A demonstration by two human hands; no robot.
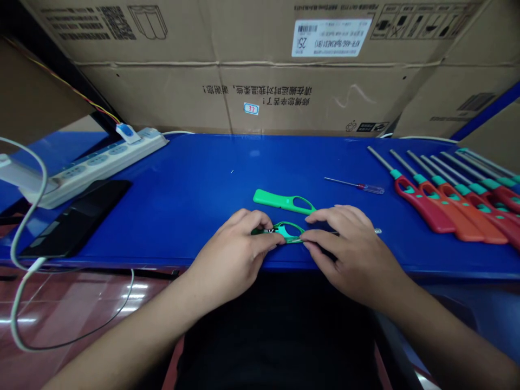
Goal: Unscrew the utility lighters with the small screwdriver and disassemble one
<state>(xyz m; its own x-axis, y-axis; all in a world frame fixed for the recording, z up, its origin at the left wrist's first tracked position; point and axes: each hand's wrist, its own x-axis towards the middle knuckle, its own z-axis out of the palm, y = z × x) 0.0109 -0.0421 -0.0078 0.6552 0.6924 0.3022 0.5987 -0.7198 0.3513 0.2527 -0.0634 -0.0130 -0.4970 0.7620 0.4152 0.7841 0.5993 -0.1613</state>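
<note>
The left hand (231,254) and right hand (353,252) grasp a green lighter shell (289,232) evenly from both ends, a second shell (284,201) just beyond

L hand (235,254) + R hand (353,252) hold green lighter shell (290,233), loose green half (280,201) just beyond, on blue bench (182,179).

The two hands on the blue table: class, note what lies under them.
Under the left hand and right hand lies a green plastic lighter handle, its loop showing between them. A metal rod with a coiled tip emerges past the right hand. Fingers hide the rest of both.
</note>
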